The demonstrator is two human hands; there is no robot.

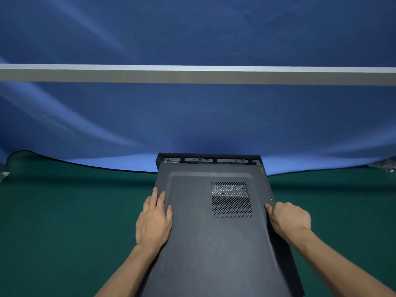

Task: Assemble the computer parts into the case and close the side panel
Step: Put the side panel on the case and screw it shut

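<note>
A black computer case (162, 157) lies flat on the green mat, its long axis running away from me. The dark grey side panel (205, 236) with a perforated vent (231, 199) lies on top of it. A narrow strip of the case's far end, with metal slots, still shows beyond the panel's far edge. My left hand (154, 219) rests flat on the panel's left edge, fingers straight. My right hand (289, 219) grips the panel's right edge, thumb on top and fingers curled down over the side. The case's inside is hidden.
The green mat (64, 221) stretches to both sides of the case. A blue cloth backdrop (192, 121) hangs behind, crossed by a pale horizontal bar (192, 73). Small unclear objects sit at the far left edge (4, 174) and far right edge (385, 165).
</note>
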